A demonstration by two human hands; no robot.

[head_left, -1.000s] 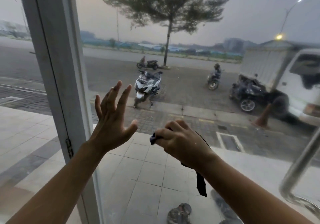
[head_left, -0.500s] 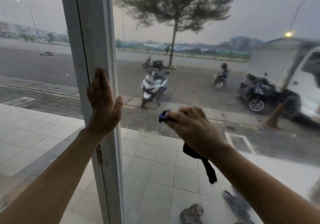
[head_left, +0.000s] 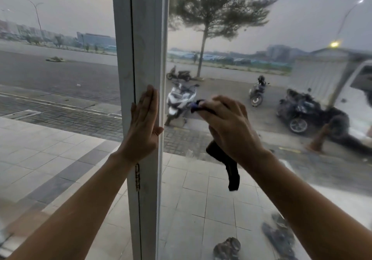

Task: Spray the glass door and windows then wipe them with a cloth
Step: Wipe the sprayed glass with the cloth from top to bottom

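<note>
Post: a white frame post (head_left: 141, 38) stands upright between two sheets of glass, with a rusty hinge (head_left: 137, 177) low on its seam.
Panes: the right pane (head_left: 302, 14) carries fine droplets and smears near the top; the left pane (head_left: 60, 28) lies on the other side of the post.
Street: through the glass stand a white scooter (head_left: 179, 100), a tree (head_left: 217, 8), a dark motorbike (head_left: 302, 111), a white truck (head_left: 352, 90) and an orange cone (head_left: 320, 139).
Floor: sandals (head_left: 227, 247) lie on the pale tiles outside.
In the way: the post splits the view between the two arms, and the right forearm covers part of the lower right pane.
Brace: the left hand (head_left: 144, 127) lies flat on the post, fingers straight and pressed together, thumb at the post's right edge.
Grip: the right hand (head_left: 227, 127) curls its fingers round the cloth (head_left: 231, 171) in front of the right pane; whether it touches the glass cannot be told.
Cloth: dark and bunched under the right hand, one corner poking out past the fingertips toward the scooter, a tail hanging below the wrist, well right of the post.
</note>
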